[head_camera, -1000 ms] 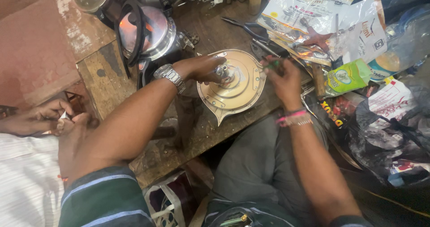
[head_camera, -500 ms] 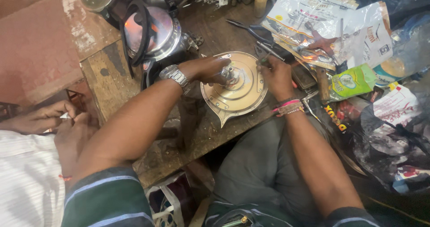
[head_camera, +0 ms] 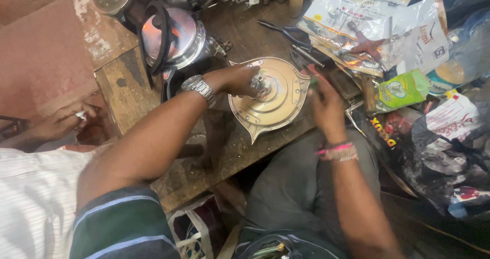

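Since the earlier frame the right hand (head_camera: 326, 98) has shifted along the right edge of the brass-coloured disc (head_camera: 270, 98); the left hand (head_camera: 237, 79) has stayed on the centre hub (head_camera: 260, 83).

Progress, as a judgement: the disc sits flat on the desk (head_camera: 224, 157) with its central fitting in place, so this looks like mid-assembly or mid-adjustment. Nothing shows the hub finished or released, and I can't tell whether the fitting is going on or coming off.

Hands:
- Left hand: fingers curled and pinching the small metal hub at the disc's middle, wristwatch (head_camera: 199, 88) on that wrist.
- Right hand: fingers closed around a small green-tipped tool or part at the disc's right rim. It's blurred, so I can't tell exactly what it is. Pink thread bands (head_camera: 334, 150) on that wrist.

Around them:
- Just beyond the left hand: a shiny steel kettle-like vessel (head_camera: 176, 37) with a black handle.
- Beyond the right hand: pliers (head_camera: 288, 31) on the desk, then clear plastic packets (head_camera: 357, 19).
- To the right of the right hand: a green pouch (head_camera: 400, 89) and black bags (head_camera: 444, 157).
- Far left of the left arm: another person's hand (head_camera: 64, 120), apart from the work.
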